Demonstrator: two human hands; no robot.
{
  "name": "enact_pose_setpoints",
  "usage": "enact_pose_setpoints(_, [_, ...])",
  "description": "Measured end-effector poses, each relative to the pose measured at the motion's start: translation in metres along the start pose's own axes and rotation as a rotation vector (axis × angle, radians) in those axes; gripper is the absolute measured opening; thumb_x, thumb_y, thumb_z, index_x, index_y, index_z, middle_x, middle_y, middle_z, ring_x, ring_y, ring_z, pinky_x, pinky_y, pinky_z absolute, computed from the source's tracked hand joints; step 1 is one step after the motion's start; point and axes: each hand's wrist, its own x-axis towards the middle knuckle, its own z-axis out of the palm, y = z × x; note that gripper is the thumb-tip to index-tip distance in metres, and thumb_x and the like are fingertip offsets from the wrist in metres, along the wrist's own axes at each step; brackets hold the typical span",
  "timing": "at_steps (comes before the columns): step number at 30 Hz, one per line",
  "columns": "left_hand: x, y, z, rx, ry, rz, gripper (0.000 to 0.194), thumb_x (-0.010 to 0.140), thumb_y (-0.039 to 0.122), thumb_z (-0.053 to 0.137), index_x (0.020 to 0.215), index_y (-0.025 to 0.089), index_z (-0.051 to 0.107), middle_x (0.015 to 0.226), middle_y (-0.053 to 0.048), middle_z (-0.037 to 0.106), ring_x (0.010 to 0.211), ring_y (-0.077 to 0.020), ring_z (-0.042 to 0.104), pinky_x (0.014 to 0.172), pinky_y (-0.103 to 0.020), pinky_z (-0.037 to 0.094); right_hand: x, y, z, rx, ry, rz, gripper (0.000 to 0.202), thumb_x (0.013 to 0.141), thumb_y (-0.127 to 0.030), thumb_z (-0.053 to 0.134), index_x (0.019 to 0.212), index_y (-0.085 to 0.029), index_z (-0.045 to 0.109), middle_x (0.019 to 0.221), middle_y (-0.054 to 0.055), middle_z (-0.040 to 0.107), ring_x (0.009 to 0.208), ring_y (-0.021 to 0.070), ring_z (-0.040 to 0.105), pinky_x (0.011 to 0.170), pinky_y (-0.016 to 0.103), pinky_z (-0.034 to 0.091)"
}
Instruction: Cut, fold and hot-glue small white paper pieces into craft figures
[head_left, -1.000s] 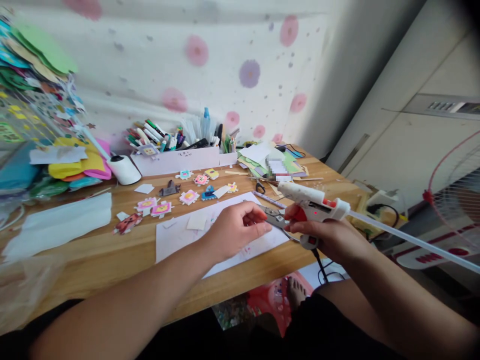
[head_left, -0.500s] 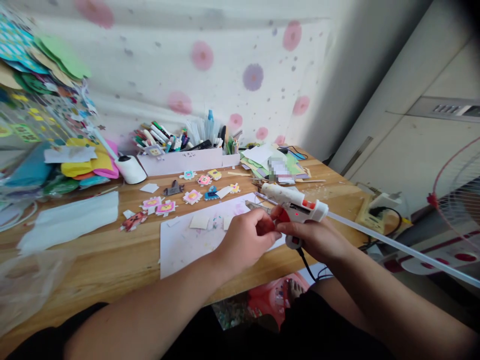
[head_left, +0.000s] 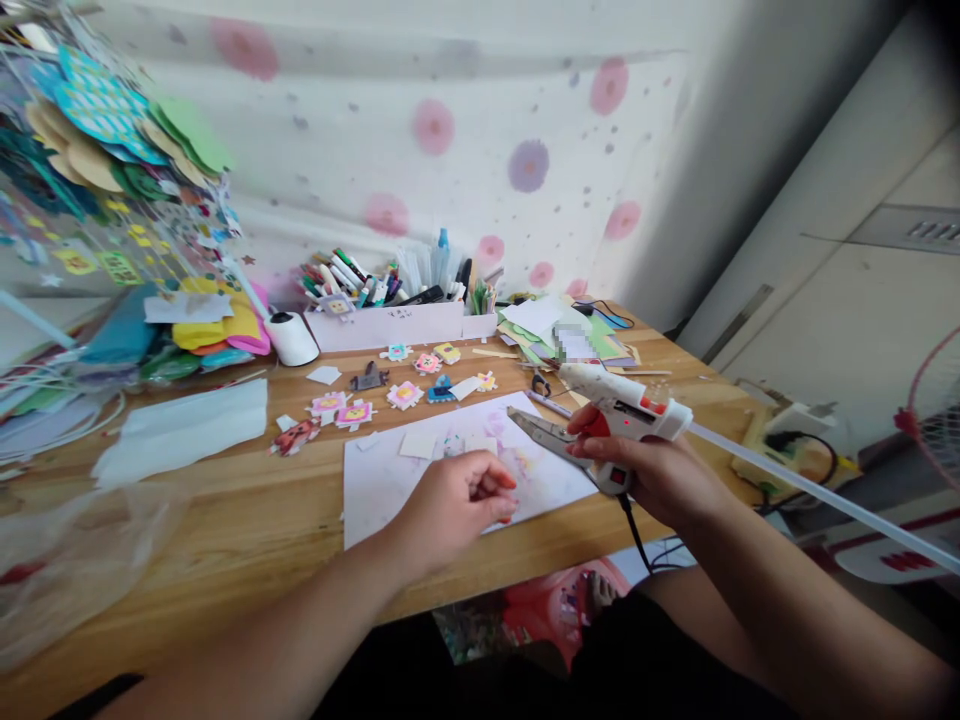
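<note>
My right hand (head_left: 652, 465) grips a white hot glue gun (head_left: 634, 405) with a red trigger and a lit red dot. Its nozzle points left, and a long translucent glue stick (head_left: 787, 485) sticks out of the back. Just left of it, my left hand (head_left: 454, 500) hovers over a white paper sheet (head_left: 382, 500), fingers loosely curled and a gap beside the thumb; I see nothing in it. A grey pointed metal tool (head_left: 544, 432) lies partly on the sheet below the gun. Small pale paper squares (head_left: 417, 444) rest on the sheet near my left hand.
Behind the sheet lie several small coloured paper cutouts (head_left: 405, 395). A box of pens (head_left: 386, 327) stands at the back, beside a paper pile (head_left: 540, 317). A power strip (head_left: 780, 450) sits at the right, and the gun's cord (head_left: 636, 530) hangs over the table edge.
My left hand has moved away from the glue gun to the left and slightly down, and its fingers have loosened. The right hand still holds the gun; the whole view has shifted.
</note>
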Motion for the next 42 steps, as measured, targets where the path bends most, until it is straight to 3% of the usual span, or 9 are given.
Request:
enact_pose_setpoints(6, [-0.033, -0.019, 0.007, 0.169, -0.165, -0.02, 0.019, 0.073, 0.006, 0.053, 0.081, 0.019, 0.064, 0.074, -0.001, 0.069, 0.07, -0.0147, 0.066, 0.066, -0.027, 0.052, -0.002, 0.001, -0.004, -0.03, 0.033, -0.001, 0.021, 0.066, -0.024, 0.075, 0.085, -0.021, 0.066, 0.079, 0.001, 0.063, 0.07, 0.0163, 0.057, 0.057, 0.027, 0.042])
enact_pose_setpoints(10, [-0.045, -0.007, 0.011, 0.422, -0.508, 0.255, 0.049, 0.066, -0.007, 0.042, 0.094, 0.023, 0.069, 0.112, -0.003, 0.068, 0.1, -0.0169, 0.064, 0.088, -0.029, 0.049, -0.003, 0.002, -0.007, -0.034, 0.041, -0.002, 0.021, 0.067, -0.024, 0.075, 0.085, -0.02, 0.066, 0.08, 0.001, 0.063, 0.071, 0.0168, 0.057, 0.058, 0.028, 0.042])
enact_pose_setpoints(13, [-0.046, 0.004, 0.01, 0.515, -0.638, 0.403, 0.048, 0.07, -0.005, 0.046, 0.1, 0.025, 0.069, 0.129, -0.003, 0.059, 0.114, -0.0181, 0.057, 0.099, -0.028, 0.042, -0.004, 0.002, -0.008, -0.038, 0.035, 0.012, 0.021, 0.068, -0.024, 0.074, 0.086, -0.021, 0.066, 0.08, 0.001, 0.063, 0.073, 0.0173, 0.058, 0.061, 0.028, 0.042])
enact_pose_setpoints(18, [-0.026, 0.007, -0.001, 0.636, -0.421, 0.474, 0.029, 0.081, 0.009, 0.049, 0.101, 0.02, 0.067, 0.096, -0.007, 0.069, 0.089, -0.0178, 0.063, 0.083, -0.029, 0.049, -0.005, 0.003, -0.012, -0.079, 0.01, -0.009, 0.018, 0.071, -0.025, 0.072, 0.087, -0.021, 0.066, 0.079, 0.001, 0.063, 0.072, 0.0172, 0.057, 0.06, 0.028, 0.041])
enact_pose_setpoints(22, [0.01, 0.001, -0.02, 0.889, -0.191, 0.451, 0.025, 0.082, 0.015, 0.051, 0.101, 0.02, 0.066, 0.102, -0.008, 0.066, 0.095, -0.0219, 0.06, 0.087, -0.037, 0.046, -0.006, 0.005, -0.016, -0.113, 0.015, -0.011, 0.019, 0.07, -0.026, 0.073, 0.086, -0.021, 0.066, 0.08, 0.001, 0.063, 0.073, 0.0183, 0.057, 0.06, 0.029, 0.042])
enact_pose_setpoints(26, [0.036, -0.012, -0.032, 1.125, -0.071, 0.351, 0.032, 0.079, 0.022, 0.061, 0.11, 0.015, 0.063, 0.118, -0.014, 0.061, 0.107, -0.0308, 0.054, 0.09, -0.044, 0.044, -0.008, 0.006, -0.018, -0.145, 0.031, 0.003, 0.02, 0.069, -0.027, 0.073, 0.088, -0.021, 0.067, 0.081, 0.003, 0.064, 0.073, 0.0199, 0.057, 0.057, 0.029, 0.042])
enact_pose_setpoints(31, [0.041, -0.027, -0.031, 1.182, -0.029, 0.359, 0.034, 0.08, 0.028, 0.063, 0.113, 0.019, 0.06, 0.122, -0.009, 0.062, 0.106, -0.0308, 0.053, 0.089, -0.046, 0.042, -0.011, 0.007, -0.02, -0.148, -0.014, 0.05, 0.02, 0.071, -0.028, 0.072, 0.09, -0.022, 0.068, 0.083, 0.004, 0.065, 0.076, 0.0207, 0.058, 0.056, 0.029, 0.044])
enact_pose_setpoints(37, [0.042, -0.028, -0.031, 1.174, -0.009, 0.364, 0.022, 0.08, 0.022, 0.063, 0.102, 0.02, 0.064, 0.104, -0.008, 0.067, 0.098, -0.0282, 0.055, 0.083, -0.043, 0.043, -0.013, 0.007, -0.018, -0.143, -0.015, 0.065, 0.019, 0.072, -0.029, 0.072, 0.09, -0.023, 0.068, 0.082, 0.003, 0.063, 0.074, 0.0189, 0.057, 0.053, 0.027, 0.043])
enact_pose_setpoints(42, [0.04, -0.024, -0.04, 1.043, 0.075, 0.408, 0.035, 0.075, 0.026, 0.068, 0.108, 0.017, 0.062, 0.104, -0.011, 0.064, 0.099, -0.0289, 0.055, 0.088, -0.045, 0.043, -0.016, 0.005, -0.011, -0.15, -0.038, 0.067, 0.02, 0.072, -0.031, 0.072, 0.089, -0.023, 0.066, 0.082, 0.003, 0.062, 0.072, 0.0175, 0.055, 0.051, 0.026, 0.04])
